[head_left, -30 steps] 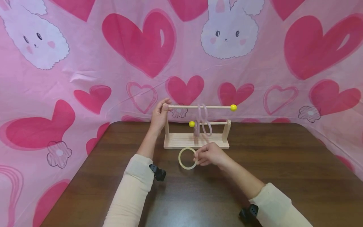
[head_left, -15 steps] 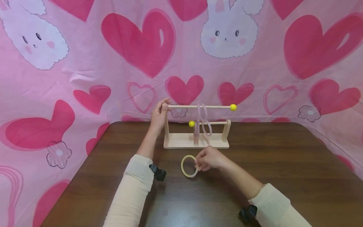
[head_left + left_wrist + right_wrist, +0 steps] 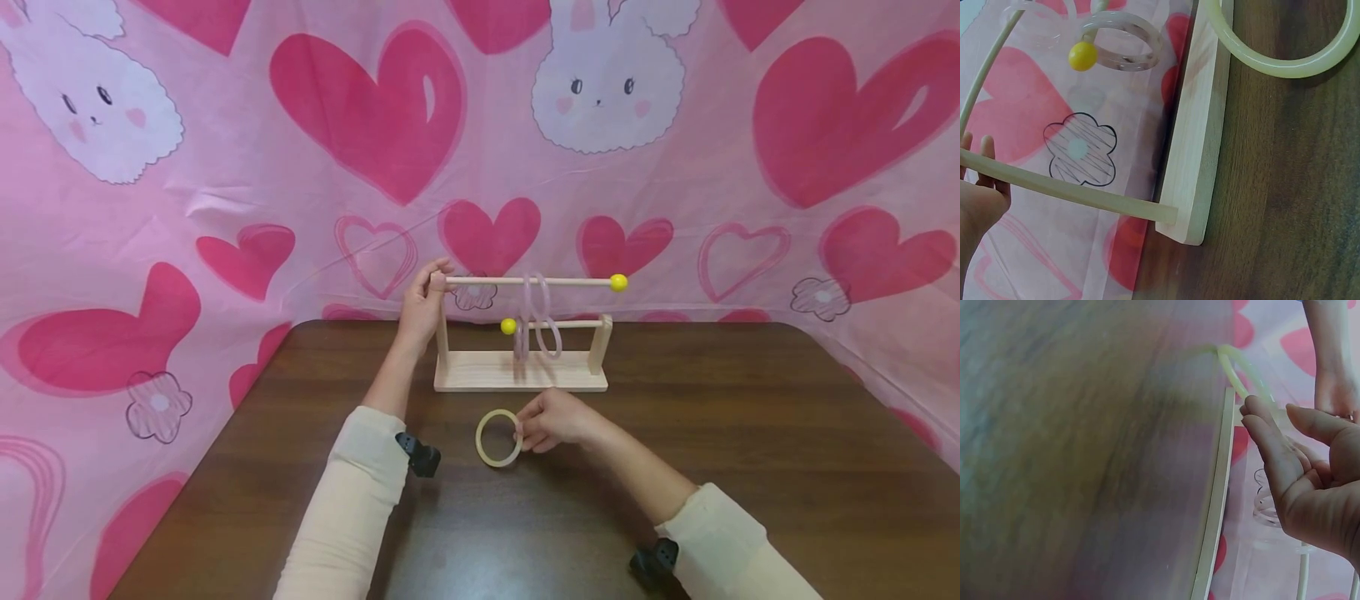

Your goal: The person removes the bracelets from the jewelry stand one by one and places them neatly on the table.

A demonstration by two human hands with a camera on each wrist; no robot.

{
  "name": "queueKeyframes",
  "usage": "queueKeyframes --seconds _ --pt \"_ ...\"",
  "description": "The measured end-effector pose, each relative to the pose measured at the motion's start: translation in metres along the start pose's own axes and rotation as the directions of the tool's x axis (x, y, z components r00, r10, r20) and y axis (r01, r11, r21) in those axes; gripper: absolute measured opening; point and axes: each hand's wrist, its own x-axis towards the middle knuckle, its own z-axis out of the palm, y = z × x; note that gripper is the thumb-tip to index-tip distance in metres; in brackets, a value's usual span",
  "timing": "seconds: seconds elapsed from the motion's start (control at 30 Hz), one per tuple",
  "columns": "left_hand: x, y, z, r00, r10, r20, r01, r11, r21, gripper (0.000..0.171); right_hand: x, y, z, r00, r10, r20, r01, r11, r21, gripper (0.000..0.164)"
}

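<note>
A wooden bangle stand point(image 3: 480, 382) has two horizontal rods, each tipped with a yellow ball. My left hand point(image 3: 422, 304) grips the top of its left post, thumb on the near side. Just in front of the base, my right hand point(image 3: 558, 418) pinches a pale yellow bangle point(image 3: 478, 437) by its right side, between thumb and fingertips. The bangle is held up with its opening facing me. In the left wrist view, the lower part of this yellow bangle point(image 3: 1285, 67) shows beside the base. Translucent pale purple bangles point(image 3: 557, 342) hang on both rods.
The upper rod point(image 3: 487, 281) ends in a yellow ball point(image 3: 618, 282) on the right; the lower rod's ball point(image 3: 508, 327) points left. The dark wooden table point(image 3: 720, 417) reaches back to a pink cloth point(image 3: 315, 183) printed with hearts and rabbits.
My right hand has drawn the yellow bangle down and nearer to me, away from the stand's base. The bangle has turned slightly. My left hand stays on the post.
</note>
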Motion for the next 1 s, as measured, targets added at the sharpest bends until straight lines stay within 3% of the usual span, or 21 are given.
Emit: queueKeyframes --seconds 0.23,1.0 --pt "0.0007 0.001 0.0004 1.0 0.004 0.002 -0.004 1.0 -0.024 0.033 -0.0003 0.0031 0.0007 0.999 0.014 0.035 -0.014 1.0 0.004 0.028" --pt "-0.0013 0.0018 0.0011 1.0 0.012 -0.002 -0.012 0.999 -0.04 0.03 -0.0024 0.0057 0.0042 0.999 0.043 0.019 -0.043 0.999 -0.019 0.03"
